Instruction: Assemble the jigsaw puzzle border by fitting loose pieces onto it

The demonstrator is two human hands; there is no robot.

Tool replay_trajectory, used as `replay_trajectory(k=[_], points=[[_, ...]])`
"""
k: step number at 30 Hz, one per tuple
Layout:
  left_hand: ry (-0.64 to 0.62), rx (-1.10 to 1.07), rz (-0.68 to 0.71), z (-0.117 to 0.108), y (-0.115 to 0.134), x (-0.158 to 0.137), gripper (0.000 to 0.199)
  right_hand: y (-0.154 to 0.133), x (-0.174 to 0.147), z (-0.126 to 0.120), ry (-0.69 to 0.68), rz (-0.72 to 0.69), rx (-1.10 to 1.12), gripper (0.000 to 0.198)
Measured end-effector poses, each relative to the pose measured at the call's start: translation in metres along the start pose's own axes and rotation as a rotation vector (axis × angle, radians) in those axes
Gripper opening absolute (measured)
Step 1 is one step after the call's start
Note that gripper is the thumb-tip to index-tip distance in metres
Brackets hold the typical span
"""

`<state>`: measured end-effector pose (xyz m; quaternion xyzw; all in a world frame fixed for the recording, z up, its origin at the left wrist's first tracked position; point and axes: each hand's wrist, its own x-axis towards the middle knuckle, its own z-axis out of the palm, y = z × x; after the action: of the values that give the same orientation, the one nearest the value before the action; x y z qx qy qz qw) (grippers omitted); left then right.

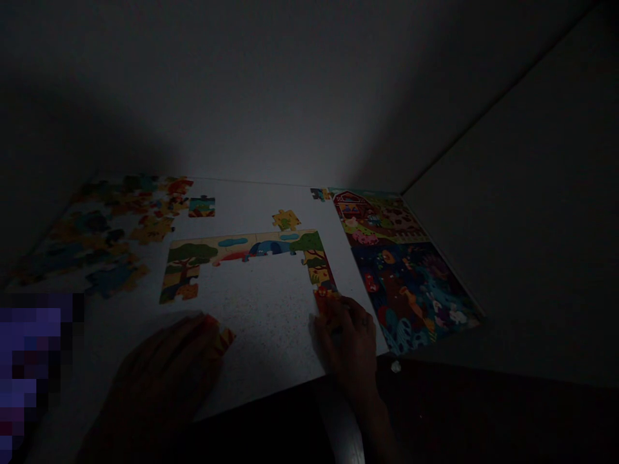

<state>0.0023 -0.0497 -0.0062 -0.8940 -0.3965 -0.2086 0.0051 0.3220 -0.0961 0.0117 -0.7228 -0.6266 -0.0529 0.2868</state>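
Note:
A jigsaw border (231, 238) with trees, clouds and a blue animal lies on the white table, joined along the top and partly down both sides. My right hand (352, 338) is at the lower end of its right side, fingers closed on an orange puzzle piece (323, 300) that touches or nearly touches the strip above. Left of it, below the border's left side, my left hand (167, 364) curls around an orange and yellow patterned puzzle piece (225, 338). The fingers cover much of both pieces. A loose yellow piece (286, 220) sits just above the border's top edge.
Loose puzzle pieces (111, 225) are heaped at the left. A single piece (202, 206) lies beside them. On the right are a farm puzzle (387, 222) and a dark blue one (416, 290). A wall (271, 103) borders the table's back. The scene is dim.

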Motion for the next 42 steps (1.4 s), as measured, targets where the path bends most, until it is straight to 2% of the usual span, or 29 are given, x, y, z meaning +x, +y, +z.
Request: replay_trajectory(k=[4, 6, 9, 12, 16, 19, 21, 25, 31, 33, 37, 42], points=[[0.001, 0.015, 0.084, -0.005, 0.006, 0.003, 0.051, 0.004, -0.01, 0.003, 0.262, -0.061, 0.048, 0.017], [0.021, 0.027, 0.075, -0.005, 0.008, 0.004, 0.051, 0.006, -0.014, 0.004, 0.331, -0.06, 0.051, 0.01], [0.029, 0.027, 0.038, -0.003, 0.009, 0.006, 0.045, 0.005, -0.015, 0.004, 0.257, -0.025, 0.024, 0.009], [0.046, 0.018, 0.064, -0.003, 0.006, 0.006, 0.042, 0.003, -0.013, 0.003, 0.175, -0.009, 0.014, 0.012], [-0.015, 0.025, 0.105, -0.003, 0.0, 0.005, 0.042, 0.001, -0.011, 0.0, 0.205, -0.011, 0.034, 0.013], [-0.006, 0.017, -0.036, -0.006, 0.008, 0.006, 0.043, 0.005, -0.011, -0.001, 0.174, -0.039, 0.04, 0.015], [0.029, 0.002, -0.126, -0.009, 0.017, 0.01, 0.038, 0.009, -0.012, 0.0, 0.202, -0.059, 0.033, 0.017], [0.029, 0.017, -0.182, -0.015, 0.031, 0.017, 0.039, 0.014, -0.012, 0.002, 0.198, -0.086, 0.036, 0.022], [-0.006, 0.029, -0.266, -0.021, 0.035, 0.017, 0.051, 0.012, -0.013, 0.002, 0.233, -0.079, 0.074, 0.021], [-0.002, 0.031, -0.266, -0.019, 0.033, 0.016, 0.054, 0.012, -0.014, 0.003, 0.213, -0.071, 0.075, 0.018], [0.005, -0.003, -0.224, -0.013, 0.028, 0.014, 0.047, 0.012, -0.015, 0.002, 0.273, -0.075, 0.098, 0.011], [0.019, -0.061, -0.195, -0.011, 0.024, 0.013, 0.044, 0.008, -0.012, 0.0, 0.201, -0.073, 0.07, 0.011]])
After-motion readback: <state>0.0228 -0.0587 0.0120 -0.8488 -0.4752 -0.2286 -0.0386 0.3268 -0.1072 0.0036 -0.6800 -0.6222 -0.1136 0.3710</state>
